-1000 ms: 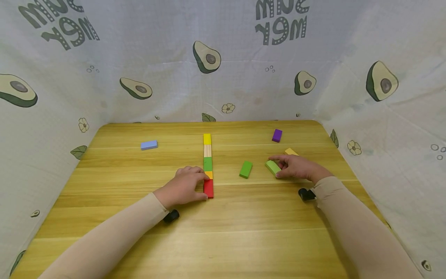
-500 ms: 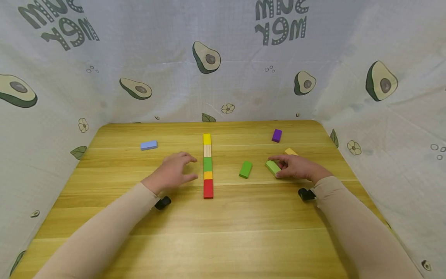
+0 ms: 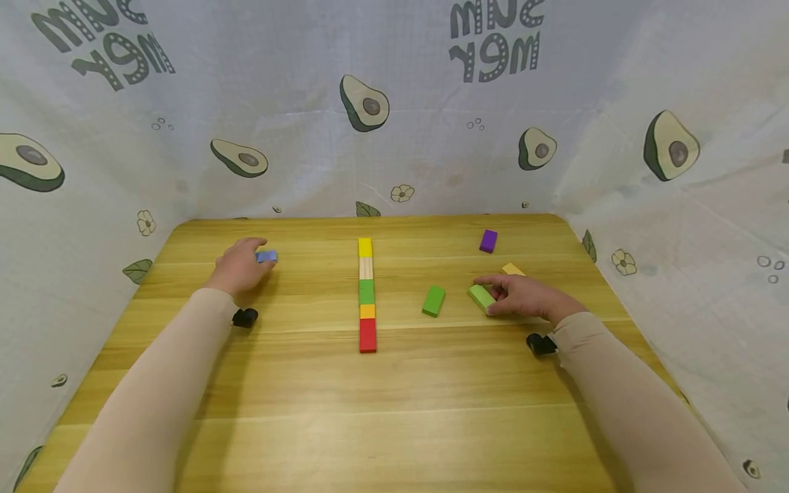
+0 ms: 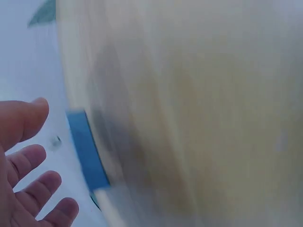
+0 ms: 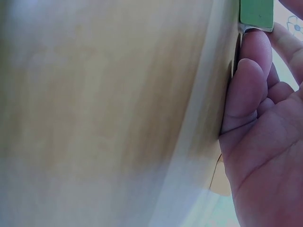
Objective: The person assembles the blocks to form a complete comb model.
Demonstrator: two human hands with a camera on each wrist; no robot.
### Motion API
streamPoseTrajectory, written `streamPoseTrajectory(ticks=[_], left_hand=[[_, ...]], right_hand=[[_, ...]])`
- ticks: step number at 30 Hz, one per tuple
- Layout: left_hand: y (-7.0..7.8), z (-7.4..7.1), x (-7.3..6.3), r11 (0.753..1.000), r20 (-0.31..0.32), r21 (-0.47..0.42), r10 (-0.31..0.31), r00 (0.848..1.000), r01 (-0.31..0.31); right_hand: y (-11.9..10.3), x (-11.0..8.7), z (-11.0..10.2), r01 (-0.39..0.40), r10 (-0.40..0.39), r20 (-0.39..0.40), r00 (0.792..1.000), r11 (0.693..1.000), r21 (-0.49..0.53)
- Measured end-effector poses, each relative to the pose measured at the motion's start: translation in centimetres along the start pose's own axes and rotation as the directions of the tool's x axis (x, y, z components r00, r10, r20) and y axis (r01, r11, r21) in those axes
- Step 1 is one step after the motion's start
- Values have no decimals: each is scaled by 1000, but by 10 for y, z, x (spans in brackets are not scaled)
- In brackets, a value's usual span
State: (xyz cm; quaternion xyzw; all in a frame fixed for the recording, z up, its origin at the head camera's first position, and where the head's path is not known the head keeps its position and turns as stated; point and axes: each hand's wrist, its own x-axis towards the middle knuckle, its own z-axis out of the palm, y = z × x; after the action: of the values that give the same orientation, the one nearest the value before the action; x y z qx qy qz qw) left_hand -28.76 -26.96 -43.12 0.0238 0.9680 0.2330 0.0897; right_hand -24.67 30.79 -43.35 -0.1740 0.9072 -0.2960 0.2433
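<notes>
At the table's far left, my left hand (image 3: 239, 266) is over a light blue block (image 3: 268, 256), its thumb and fingers spread. In the left wrist view a gap shows between the thumb (image 4: 28, 118) and the blue block (image 4: 87, 149). My right hand (image 3: 530, 299) pinches a light green block (image 3: 481, 297) between thumb and fingers on the right side of the table; the right wrist view shows that green block (image 5: 256, 13) at the fingertips. Between the hands runs a straight row of flat blocks: yellow (image 3: 365, 247), pale wood (image 3: 366, 268), green (image 3: 366, 292), orange (image 3: 367, 311) and red (image 3: 368, 335).
A darker green block (image 3: 433, 301) lies between the row and my right hand. Farther back on the right is a purple block (image 3: 488, 241). Just behind the right hand lies a yellow-orange block (image 3: 513, 269). Printed cloth (image 3: 296, 103) surrounds the wooden table (image 3: 382, 418).
My left hand has left the red end of the row and moved left and away to the light blue block. The right hand stays on the light green block.
</notes>
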Motion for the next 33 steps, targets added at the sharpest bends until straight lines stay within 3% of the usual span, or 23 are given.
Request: streamPoseTrajectory(ticks=[6,11,21,33], left_hand=[[-23,-6,7,995,71,-63,-72,995,76],[-31,-6,10,992,114,-71,-96,989,104],[-24,-6,8,994,116,-40,-99,988,104],[-19,-5,8,989,125,-65,-121,985,130]], right_hand=[[0,0,2,-8,8,4,1000,1000,15],[1,2,3,-18,18,3,1000,1000,8],[-2,0,2,3,-3,-7,1000,1000,3],[0,1,1,5,-5,0,1000,1000,11]])
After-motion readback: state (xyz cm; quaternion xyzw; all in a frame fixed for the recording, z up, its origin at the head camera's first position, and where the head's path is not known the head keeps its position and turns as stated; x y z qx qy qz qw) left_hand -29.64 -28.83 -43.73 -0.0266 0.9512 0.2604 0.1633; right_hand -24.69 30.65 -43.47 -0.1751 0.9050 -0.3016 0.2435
